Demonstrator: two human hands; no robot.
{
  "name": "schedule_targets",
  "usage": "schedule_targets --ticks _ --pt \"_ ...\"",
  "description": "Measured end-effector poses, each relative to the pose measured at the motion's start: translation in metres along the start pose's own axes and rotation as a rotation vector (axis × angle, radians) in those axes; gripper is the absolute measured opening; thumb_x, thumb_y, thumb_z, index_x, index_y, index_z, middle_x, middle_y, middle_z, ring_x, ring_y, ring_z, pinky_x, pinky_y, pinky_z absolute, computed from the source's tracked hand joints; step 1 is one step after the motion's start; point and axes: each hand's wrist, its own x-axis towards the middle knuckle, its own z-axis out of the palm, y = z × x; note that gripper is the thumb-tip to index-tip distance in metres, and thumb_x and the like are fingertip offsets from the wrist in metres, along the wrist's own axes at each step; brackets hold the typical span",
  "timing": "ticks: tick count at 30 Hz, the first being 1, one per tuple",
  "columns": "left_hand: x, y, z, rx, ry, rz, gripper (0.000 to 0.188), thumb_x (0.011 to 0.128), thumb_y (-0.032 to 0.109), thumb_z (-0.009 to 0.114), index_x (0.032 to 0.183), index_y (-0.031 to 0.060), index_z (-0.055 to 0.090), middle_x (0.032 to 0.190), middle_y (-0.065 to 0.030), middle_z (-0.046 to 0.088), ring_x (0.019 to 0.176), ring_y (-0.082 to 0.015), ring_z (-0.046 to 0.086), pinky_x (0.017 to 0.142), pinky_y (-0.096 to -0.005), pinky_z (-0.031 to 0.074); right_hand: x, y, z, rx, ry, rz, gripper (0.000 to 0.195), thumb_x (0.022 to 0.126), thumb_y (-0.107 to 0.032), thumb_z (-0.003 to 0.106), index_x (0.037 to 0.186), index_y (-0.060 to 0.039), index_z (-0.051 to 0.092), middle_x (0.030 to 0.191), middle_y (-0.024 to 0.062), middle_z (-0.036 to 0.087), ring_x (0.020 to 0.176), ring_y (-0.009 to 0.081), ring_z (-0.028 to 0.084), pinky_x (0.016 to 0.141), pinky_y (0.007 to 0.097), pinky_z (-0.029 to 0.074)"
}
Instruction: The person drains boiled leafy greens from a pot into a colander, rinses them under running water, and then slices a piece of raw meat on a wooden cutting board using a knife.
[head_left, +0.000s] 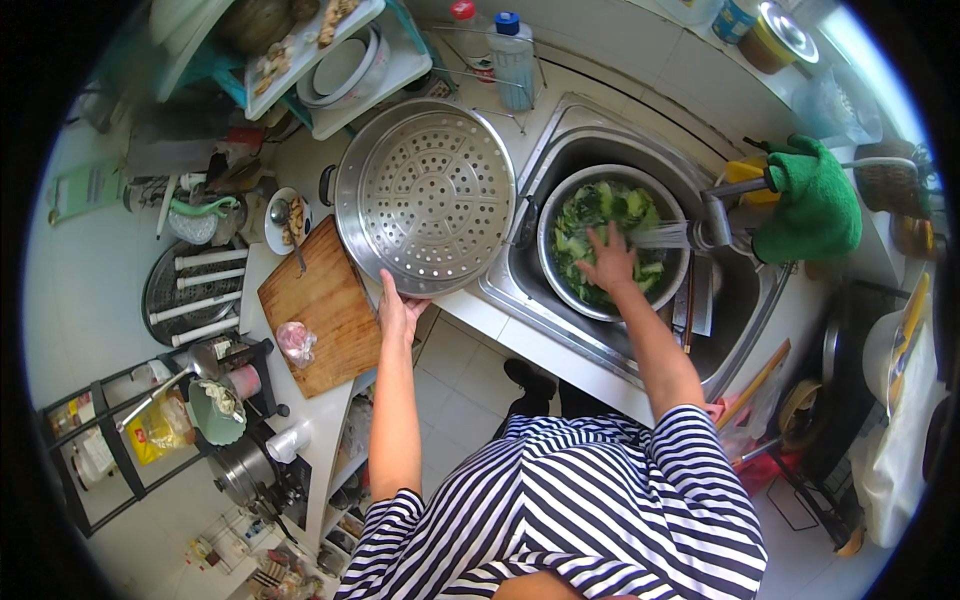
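My left hand (401, 311) is at the near edge of a large metal steamer pot (435, 199), its thumb up against the side and its fingers beneath. Round holes cover the steamer's inner plate. With fingers spread, my right hand (611, 262) rests on chopped leafy greens (592, 202) in a steel basin (553, 281). That basin sits in the left part of a stainless steel sink (517, 300). Water sprays from the faucet (712, 221) into the basin, close to my right hand.
Left of the steamer lies a wooden cutting board (322, 300) with a small plastic-wrapped bundle (296, 343) on it. A bowl of food with spoons (287, 221) stands behind. A cleaver (699, 296) lies beside the basin. A green cloth (814, 199) hangs over the faucet.
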Motion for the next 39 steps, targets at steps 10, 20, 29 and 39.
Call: schedule_targets --ticks 10,20,29,39 --pt "-0.021 -0.025 -0.019 -0.153 0.007 -0.085 0.089 0.093 0.066 0.046 0.147 -0.0014 0.026 0.143 -0.0247 0.039 0.127 -0.0391 0.049 0.104 -0.0524 0.044 -0.029 0.031 -0.006 -0.093 0.069 -0.365 0.075 0.078 -0.053 0.072 0.142 -0.0225 0.046 0.154 0.0118 0.036 0.128 0.0381 0.047 0.097 0.0692 0.034" --pt "-0.033 -0.03 -0.029 -0.144 0.011 -0.064 0.083 0.094 0.061 0.051 0.146 0.0009 0.029 0.141 -0.0208 0.042 0.123 -0.036 0.052 0.101 -0.0508 0.047 -0.004 0.039 -0.037 0.325 0.308 0.166 0.046 0.086 -0.041 0.069 0.115 -0.0063 0.066 0.094 0.0207 0.069 0.085 0.0408 0.065 0.073 0.0452 0.052" --pt "-0.042 -0.025 -0.021 -0.148 0.066 -0.036 0.08 0.095 0.059 0.051 0.146 0.0012 0.029 0.142 -0.0212 0.041 0.124 -0.0377 0.051 0.101 -0.0509 0.048 0.052 0.009 -0.005 0.121 0.274 0.139 0.07 0.08 -0.049 0.072 0.142 -0.0225 0.049 0.153 0.0127 0.033 0.138 0.0433 0.03 0.102 0.0649 0.035" --pt "-0.037 -0.028 -0.023 -0.155 0.042 -0.015 0.079 0.093 0.059 0.056 0.145 0.004 0.032 0.137 -0.0178 0.044 0.121 -0.0355 0.052 0.102 -0.0536 0.045 0.021 -0.009 -0.023 0.028 -0.089 0.103 0.08 0.072 -0.046 0.079 0.144 -0.0293 0.048 0.164 0.0045 0.009 0.145 0.0492 0.013 0.099 0.0687 0.038"
